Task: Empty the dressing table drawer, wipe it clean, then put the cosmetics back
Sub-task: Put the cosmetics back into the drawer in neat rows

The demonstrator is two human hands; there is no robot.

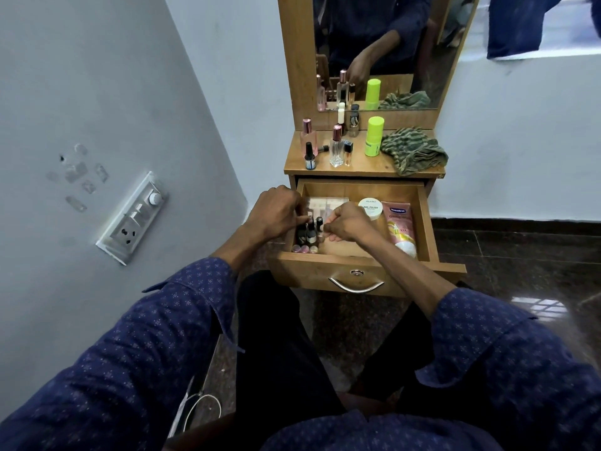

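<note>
The wooden drawer [364, 271] of the dressing table stands pulled open. Both my hands reach into its left part. My left hand [276, 213] pinches the cap of a small dark nail polish bottle [310, 229] among several upright ones. My right hand [346, 221] has curled fingers pinching another small bottle [320, 224] beside it. A flat palette box [325, 205] lies behind them. A white nail polish remover jar [370, 208] and a pink Vaseline tube [401, 227] lie in the right part.
On the table top [374, 166] stand several perfume and polish bottles, a lime-green stick container [373, 136] and a crumpled green striped cloth [411, 149]. A mirror [390, 50] rises behind. A wall with a switchboard [133, 218] lies close on the left.
</note>
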